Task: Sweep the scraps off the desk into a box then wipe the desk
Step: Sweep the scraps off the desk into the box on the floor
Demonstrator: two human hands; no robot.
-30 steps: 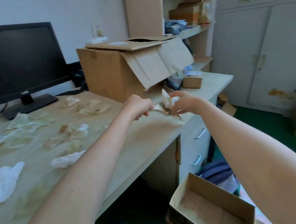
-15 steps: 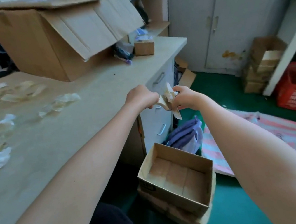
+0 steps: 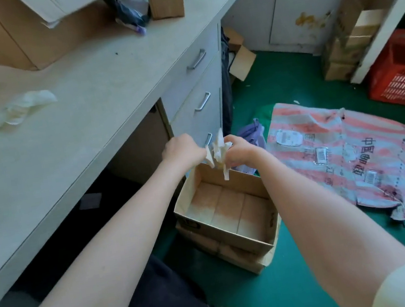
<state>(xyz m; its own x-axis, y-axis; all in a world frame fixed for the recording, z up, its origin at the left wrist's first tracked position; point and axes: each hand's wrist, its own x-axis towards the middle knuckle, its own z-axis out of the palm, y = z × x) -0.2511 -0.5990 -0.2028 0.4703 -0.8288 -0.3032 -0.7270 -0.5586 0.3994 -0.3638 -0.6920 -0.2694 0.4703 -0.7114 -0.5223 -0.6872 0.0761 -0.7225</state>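
A bunch of crumpled pale scraps (image 3: pixel 218 152) is held between my two hands, just above the far rim of an open cardboard box (image 3: pixel 224 232) on the green floor. My left hand (image 3: pixel 182 150) pinches the scraps from the left and my right hand (image 3: pixel 238 149) grips them from the right. Nothing lies inside the box. Other crumpled scraps (image 3: pixel 18 110) lie on the light desk (image 3: pixel 66 137) at the left, beyond my left forearm.
A large brown carton (image 3: pixel 4 33) and a small box (image 3: pixel 166 1) stand at the back of the desk. Desk drawers (image 3: pixel 195 80) face the box. On the floor lie a striped sack (image 3: pixel 342 157), a red crate (image 3: pixel 403 71) and stacked cartons (image 3: pixel 346 32).
Both hands carried the scraps off the desk edge and down to just above the floor box. My view tilted down and to the right.
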